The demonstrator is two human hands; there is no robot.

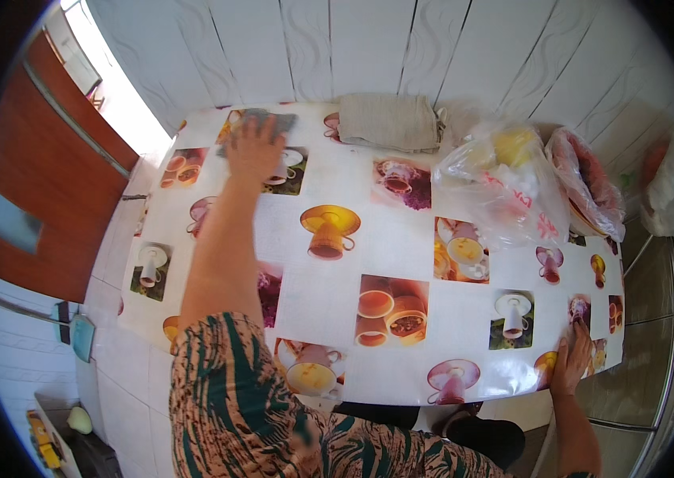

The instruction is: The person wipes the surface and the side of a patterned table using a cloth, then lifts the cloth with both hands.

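Note:
At the table's far left corner, my left hand (252, 150) holds a grey cloth (280, 123) down against the surface, its fingers spread over it. The cloth is partly hidden under the hand. Beneath it is a white plastic tablecloth (385, 239) printed with cups, saucers and bowls, covering the table. My right hand (573, 362) rests on the near right edge of the table, fingers stretched out and nothing in them.
A folded beige cloth (389, 123) lies at the back against the tiled wall. Right of it sit a clear plastic bag (504, 187) with something yellow inside and a reddish bagged container (585, 179). A brown door (58, 171) stands at left, near a dustpan (82, 338).

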